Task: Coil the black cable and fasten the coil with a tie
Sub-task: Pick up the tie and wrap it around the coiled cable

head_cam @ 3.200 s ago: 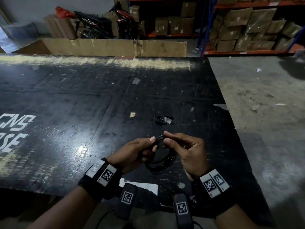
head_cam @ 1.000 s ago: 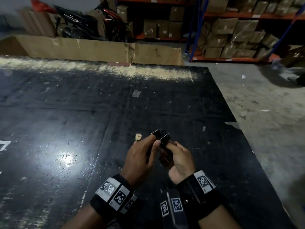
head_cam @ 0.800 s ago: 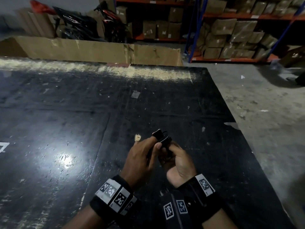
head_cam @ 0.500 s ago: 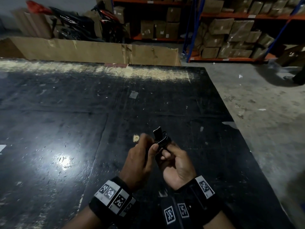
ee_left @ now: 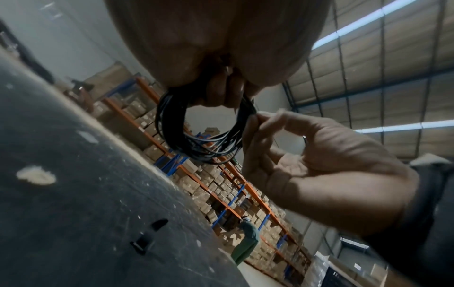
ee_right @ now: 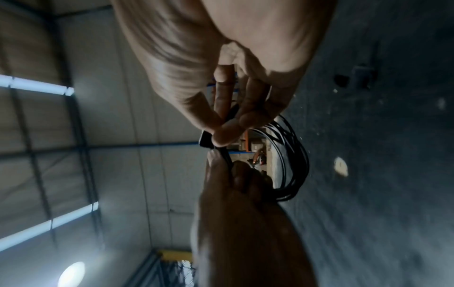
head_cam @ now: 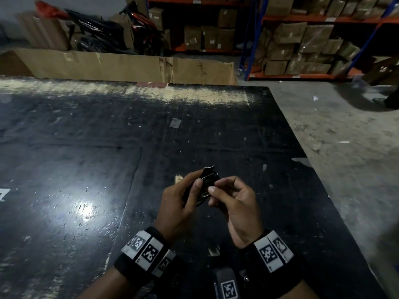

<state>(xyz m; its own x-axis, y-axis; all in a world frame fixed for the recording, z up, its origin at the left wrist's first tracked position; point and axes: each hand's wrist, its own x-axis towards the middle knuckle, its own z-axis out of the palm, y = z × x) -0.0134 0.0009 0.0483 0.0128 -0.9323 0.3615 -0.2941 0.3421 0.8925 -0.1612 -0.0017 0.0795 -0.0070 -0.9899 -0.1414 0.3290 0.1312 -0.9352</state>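
coil (ee_left: 196, 136) up off table (head_cam: 86, 147), pinched btwn both hands, tie (head_cam: 209, 172) going on.

held mid-air over the near-right part of the table, prob so the tie can pass round the bundle w/o the surface in the way. left hand (head_cam: 179, 203) clamped on the coil, fingers curled through the loop, keeping turns stacked so they don't spring apart. right hand (head_cam: 235, 201) pinching thumb + forefinger on the bundle's edge at the tie, other fingers loosely curled, prob to wrap it round. head view: only a black tab poking above the fingertips, coil mostly hidden. left wrist view: full ring of many thin turns, open centre, right fingertips (ee_left: 255, 118) at its rim. right wrist view: blurry, pale-edged tab end (ee_right: 205, 139) under the thumb. tie closed or not: can't tell.
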